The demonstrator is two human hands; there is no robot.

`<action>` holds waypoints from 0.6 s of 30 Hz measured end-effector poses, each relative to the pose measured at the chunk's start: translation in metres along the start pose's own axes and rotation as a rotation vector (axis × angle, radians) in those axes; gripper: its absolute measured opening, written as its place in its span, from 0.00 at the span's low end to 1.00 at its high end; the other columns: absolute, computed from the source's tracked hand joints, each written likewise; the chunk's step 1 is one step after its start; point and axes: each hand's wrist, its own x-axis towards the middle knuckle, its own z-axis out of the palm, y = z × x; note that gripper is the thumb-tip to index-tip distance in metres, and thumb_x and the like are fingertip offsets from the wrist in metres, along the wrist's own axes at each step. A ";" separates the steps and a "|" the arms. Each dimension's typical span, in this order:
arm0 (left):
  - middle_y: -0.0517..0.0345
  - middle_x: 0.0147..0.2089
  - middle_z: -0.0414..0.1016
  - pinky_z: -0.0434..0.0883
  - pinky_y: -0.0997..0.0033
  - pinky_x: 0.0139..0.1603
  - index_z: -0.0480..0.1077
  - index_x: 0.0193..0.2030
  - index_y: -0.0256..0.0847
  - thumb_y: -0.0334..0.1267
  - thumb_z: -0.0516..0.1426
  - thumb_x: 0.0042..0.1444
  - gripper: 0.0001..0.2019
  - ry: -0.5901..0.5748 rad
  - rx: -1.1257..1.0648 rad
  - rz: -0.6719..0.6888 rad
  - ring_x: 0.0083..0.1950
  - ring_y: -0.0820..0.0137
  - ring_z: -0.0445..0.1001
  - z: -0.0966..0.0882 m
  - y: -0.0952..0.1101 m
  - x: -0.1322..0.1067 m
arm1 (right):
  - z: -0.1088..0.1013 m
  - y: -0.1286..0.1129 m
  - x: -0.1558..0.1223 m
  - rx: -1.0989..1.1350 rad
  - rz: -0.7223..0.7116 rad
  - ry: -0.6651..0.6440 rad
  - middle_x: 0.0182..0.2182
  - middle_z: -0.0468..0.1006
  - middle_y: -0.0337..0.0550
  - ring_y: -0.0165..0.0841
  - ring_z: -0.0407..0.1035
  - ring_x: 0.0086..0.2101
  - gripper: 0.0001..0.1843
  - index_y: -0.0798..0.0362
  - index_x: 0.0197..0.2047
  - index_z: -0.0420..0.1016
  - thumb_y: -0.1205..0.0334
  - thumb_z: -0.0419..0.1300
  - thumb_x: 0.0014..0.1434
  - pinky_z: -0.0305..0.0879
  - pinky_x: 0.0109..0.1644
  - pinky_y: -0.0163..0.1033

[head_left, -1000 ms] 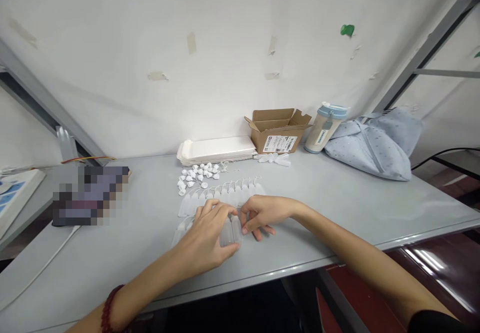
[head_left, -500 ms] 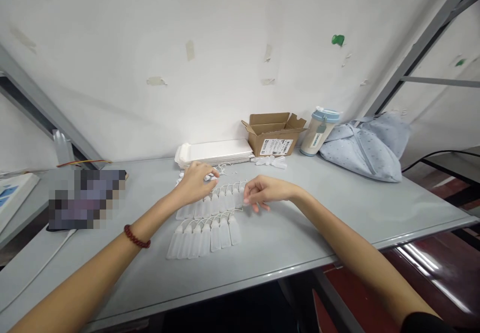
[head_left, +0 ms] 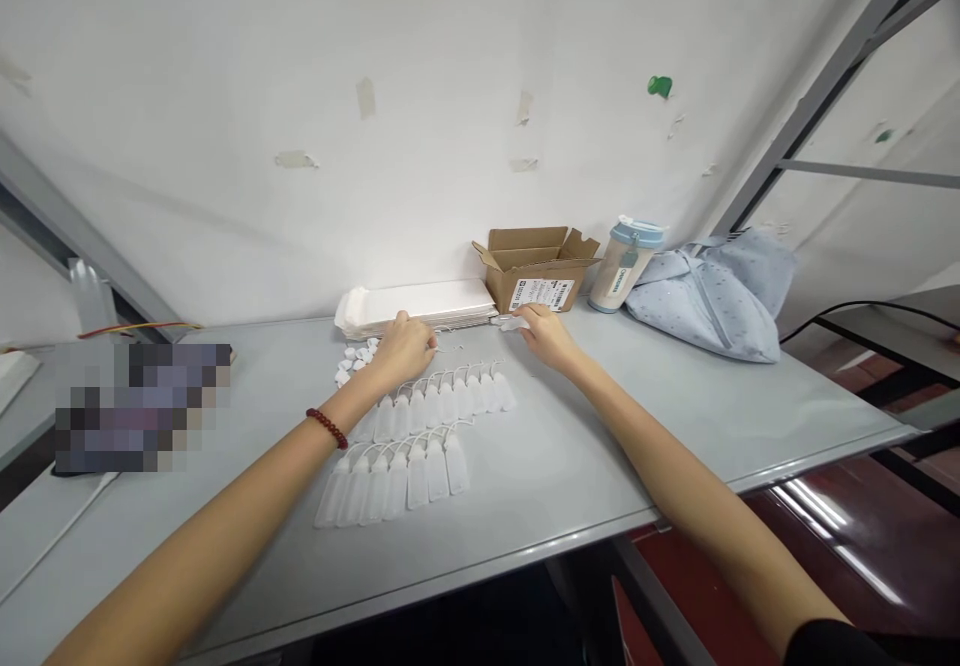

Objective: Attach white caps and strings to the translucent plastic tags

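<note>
Left hand (head_left: 405, 346) curled over caps (head_left: 351, 364), centre frame, grip hidden. Right hand (head_left: 546, 334) pinching bottle (head_left: 511, 324) beside box (head_left: 534, 268). Best lifted clear without nudging rows (head_left: 442, 396) on counter (head_left: 675, 416).

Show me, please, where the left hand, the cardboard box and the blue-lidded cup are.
left hand (head_left: 405, 346): head view, on the back of the hand.
cardboard box (head_left: 537, 292): head view, on the labelled front face.
blue-lidded cup (head_left: 619, 276): head view, on the pale body.
</note>
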 end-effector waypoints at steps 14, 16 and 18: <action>0.54 0.37 0.80 0.67 0.66 0.39 0.77 0.32 0.41 0.44 0.58 0.48 0.10 0.228 -0.541 -0.255 0.38 0.63 0.72 -0.041 0.004 -0.007 | 0.012 0.000 -0.001 -0.264 -0.109 -0.015 0.50 0.73 0.54 0.43 0.61 0.51 0.18 0.58 0.49 0.72 0.78 0.47 0.59 0.53 0.46 0.44; 0.54 0.36 0.80 0.67 0.67 0.38 0.77 0.32 0.40 0.45 0.59 0.47 0.11 0.250 -0.599 -0.261 0.38 0.64 0.72 -0.045 0.006 -0.010 | 0.013 -0.001 -0.001 -0.289 -0.120 -0.013 0.49 0.73 0.55 0.43 0.61 0.49 0.18 0.59 0.48 0.72 0.78 0.47 0.60 0.52 0.46 0.44; 0.54 0.35 0.79 0.68 0.68 0.36 0.77 0.32 0.40 0.45 0.61 0.45 0.12 0.252 -0.658 -0.292 0.37 0.65 0.72 -0.045 0.007 -0.016 | 0.014 -0.003 -0.002 -0.307 -0.123 -0.009 0.46 0.74 0.56 0.44 0.61 0.48 0.17 0.59 0.47 0.72 0.77 0.47 0.59 0.52 0.45 0.45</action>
